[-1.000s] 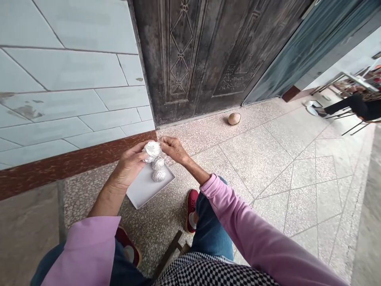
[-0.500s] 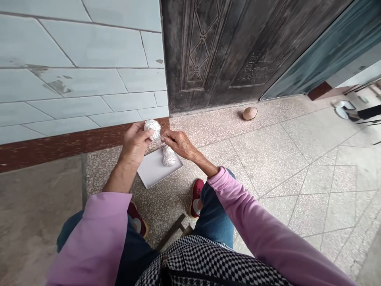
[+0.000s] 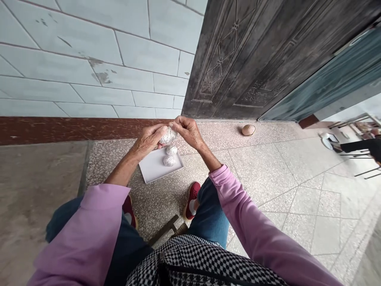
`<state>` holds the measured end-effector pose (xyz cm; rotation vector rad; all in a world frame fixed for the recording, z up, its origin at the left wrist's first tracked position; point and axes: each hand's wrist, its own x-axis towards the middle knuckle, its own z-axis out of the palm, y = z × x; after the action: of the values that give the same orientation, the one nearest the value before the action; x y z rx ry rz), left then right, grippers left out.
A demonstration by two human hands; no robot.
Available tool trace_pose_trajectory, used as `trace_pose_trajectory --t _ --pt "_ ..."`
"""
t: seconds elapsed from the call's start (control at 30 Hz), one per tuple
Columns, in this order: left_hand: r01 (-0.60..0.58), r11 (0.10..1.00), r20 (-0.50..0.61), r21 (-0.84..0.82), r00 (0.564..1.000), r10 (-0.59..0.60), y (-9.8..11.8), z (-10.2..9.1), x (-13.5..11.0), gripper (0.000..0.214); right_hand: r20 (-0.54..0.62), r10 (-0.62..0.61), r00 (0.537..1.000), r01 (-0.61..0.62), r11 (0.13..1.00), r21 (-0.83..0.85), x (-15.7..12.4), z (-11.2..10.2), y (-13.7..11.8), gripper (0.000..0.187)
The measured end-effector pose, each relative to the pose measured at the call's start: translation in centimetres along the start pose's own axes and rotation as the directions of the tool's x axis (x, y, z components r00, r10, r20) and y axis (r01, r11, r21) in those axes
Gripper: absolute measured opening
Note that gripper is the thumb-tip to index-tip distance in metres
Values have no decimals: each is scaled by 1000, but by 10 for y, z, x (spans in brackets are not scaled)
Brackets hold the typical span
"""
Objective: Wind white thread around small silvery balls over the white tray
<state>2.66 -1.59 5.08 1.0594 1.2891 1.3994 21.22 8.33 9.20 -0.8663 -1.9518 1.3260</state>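
My left hand [image 3: 148,140] and my right hand [image 3: 188,130] meet above the floor, both closed on a small white ball of thread [image 3: 167,136] held between their fingertips. The right fingers pinch at its top edge. Directly below lies a flat white tray [image 3: 151,169] on the terrazzo floor, with two more white thread balls [image 3: 170,155] resting at its far right side. I sit with pink sleeves, blue trousers and a red shoe [image 3: 191,198] showing.
A pale tiled wall with a red-brown skirting [image 3: 59,129] runs on the left, a dark embossed metal door [image 3: 253,59] stands ahead. A small round tan object [image 3: 248,129] lies near the door. Chair legs and another person's dark leg [image 3: 355,146] show at the far right.
The camera view swung to the left. My hands stayed together on the white ball, with the right hand now closed tighter against it.
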Motion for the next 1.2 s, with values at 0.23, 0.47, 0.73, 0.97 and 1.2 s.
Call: trace_pose_trajectory --t 0.23,0.47,0.73,0.97,1.2 --pt "20 990 61 -142 998 -11 18 -20 -16 54 108 -21 994 9 994 111 24 18 6 88" --pt "-17 941 -88 -337 996 -14 13 -30 4 49 94 34 995 -41 997 70 13 30 24 80" --pt "-14 949 -167 -314 985 -41 8 -22 29 50 137 63 989 -59 998 -31 -11 16 30 50" --pt "-89 994 -225 62 969 100 -2 -18 31 56 169 49 984 -56 998 38 -14 6 25 58" --pt "5 993 65 121 998 -13 -9 -10 21 43 14 61 998 -62 995 73 -1 -5 33 68"
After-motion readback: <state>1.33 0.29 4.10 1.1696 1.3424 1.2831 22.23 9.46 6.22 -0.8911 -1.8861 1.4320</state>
